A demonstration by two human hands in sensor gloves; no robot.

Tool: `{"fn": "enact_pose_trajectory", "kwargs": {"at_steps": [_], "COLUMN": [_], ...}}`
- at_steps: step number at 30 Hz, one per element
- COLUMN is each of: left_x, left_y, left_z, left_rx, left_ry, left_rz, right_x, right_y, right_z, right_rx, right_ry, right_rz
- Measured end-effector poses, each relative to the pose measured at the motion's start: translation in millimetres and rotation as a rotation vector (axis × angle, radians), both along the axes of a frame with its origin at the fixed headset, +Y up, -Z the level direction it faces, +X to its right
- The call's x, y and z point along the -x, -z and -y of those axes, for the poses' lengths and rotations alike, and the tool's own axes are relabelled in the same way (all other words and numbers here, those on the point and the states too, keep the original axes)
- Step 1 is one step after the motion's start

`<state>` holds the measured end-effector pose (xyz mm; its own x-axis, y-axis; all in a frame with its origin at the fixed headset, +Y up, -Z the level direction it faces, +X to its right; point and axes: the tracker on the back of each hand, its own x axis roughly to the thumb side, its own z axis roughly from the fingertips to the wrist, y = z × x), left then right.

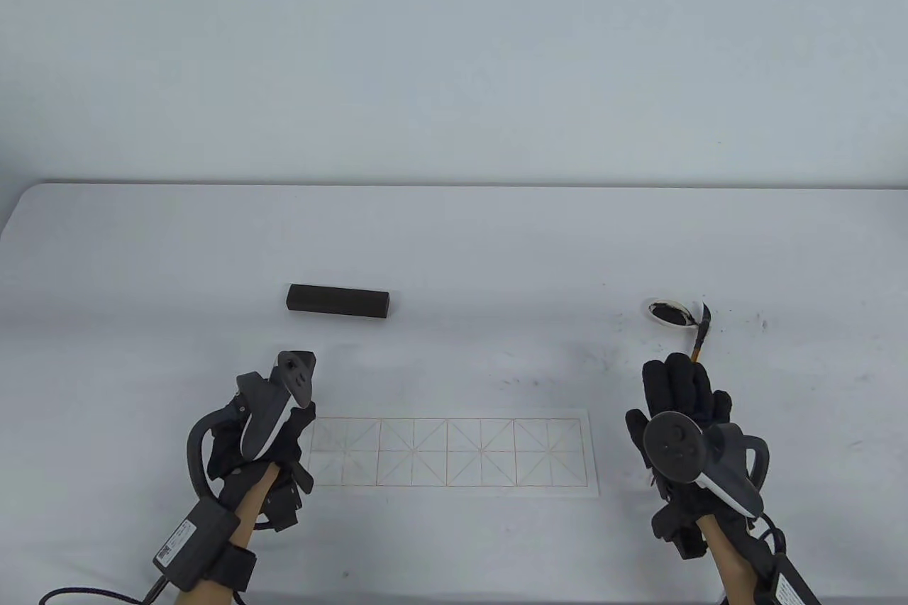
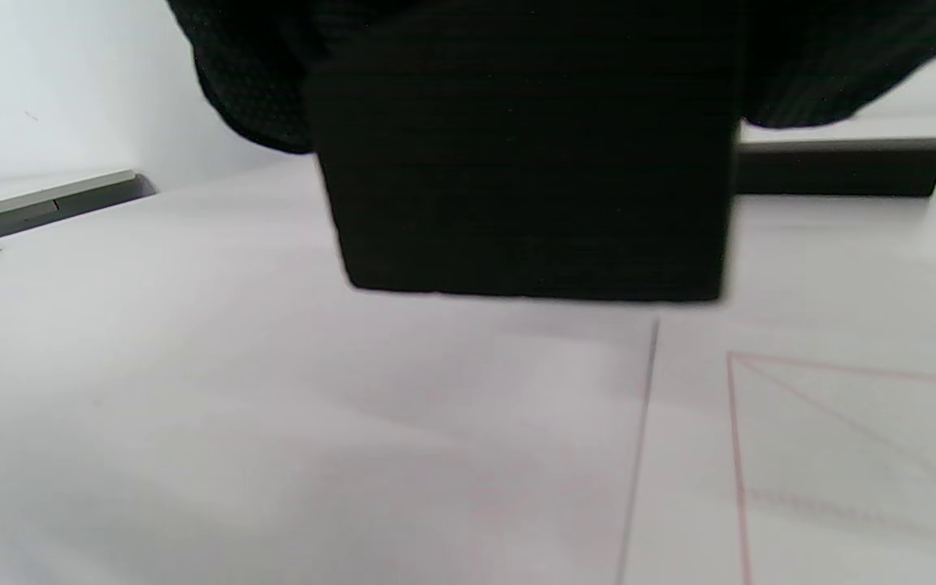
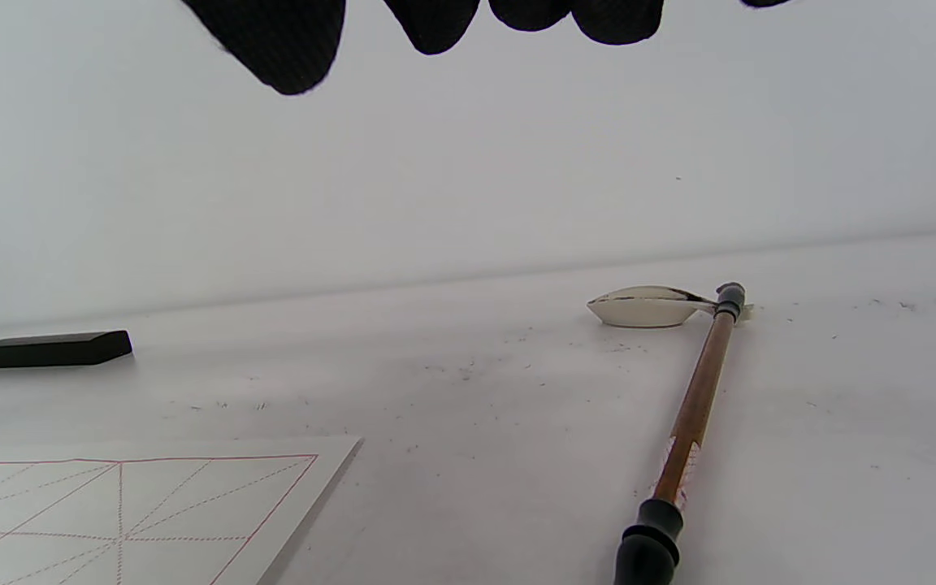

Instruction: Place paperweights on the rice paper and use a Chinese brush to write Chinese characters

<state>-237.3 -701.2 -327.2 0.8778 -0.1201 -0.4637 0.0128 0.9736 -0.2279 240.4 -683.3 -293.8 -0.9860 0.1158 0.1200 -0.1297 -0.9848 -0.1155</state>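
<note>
A: The paperweight [image 2: 529, 162] in the left hand [image 1: 259, 445] is a dark rectangular block. The fingers wrap it from above, and it hangs just over the left end of the rice paper [image 1: 454, 452]. It looks dense and rigid, so holding it across its width as the hand does seems sound; it should go down flat, not edge-first.

B: And the paper?

A: Thin, light, printed with a red grid — I'd expect it to slide or crease at a nudge, which is why the weights go on first. A second paperweight [image 1: 338, 301] lies on the table [image 1: 454, 243] well beyond the sheet, untouched.

B: The brush?

A: The Chinese brush [image 3: 691, 422] lies on the table, its tip at the white ink dish [image 3: 647, 306]. The right hand [image 1: 684, 435] hovers above the handle, fingers relaxed, gripping nothing. I'd take the wooden shaft mid-length — the bristles are soft and inked.
</note>
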Motion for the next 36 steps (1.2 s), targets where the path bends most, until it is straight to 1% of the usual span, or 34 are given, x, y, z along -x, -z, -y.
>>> {"fn": "enact_pose_trajectory", "kwargs": {"at_steps": [10, 21, 27, 36], "left_x": [2, 0, -1, -2], "left_y": [-13, -19, -20, -20], "left_z": [16, 35, 41, 41], "left_rx": [0.056, 0.093, 0.107, 0.135], "left_ry": [-0.012, -0.031, -0.037, -0.057], "left_rz": [-0.030, -0.045, -0.051, -0.059], "right_x": [0, 1, 1, 2], "right_y": [-1, -2, -2, -2], "right_z": [-2, -3, -3, -3], "right_rx": [0.000, 0.000, 0.003, 0.018], "right_ry": [0.011, 0.009, 0.007, 0.001], "right_rz": [-0.004, -0.007, -0.008, -0.005]}}
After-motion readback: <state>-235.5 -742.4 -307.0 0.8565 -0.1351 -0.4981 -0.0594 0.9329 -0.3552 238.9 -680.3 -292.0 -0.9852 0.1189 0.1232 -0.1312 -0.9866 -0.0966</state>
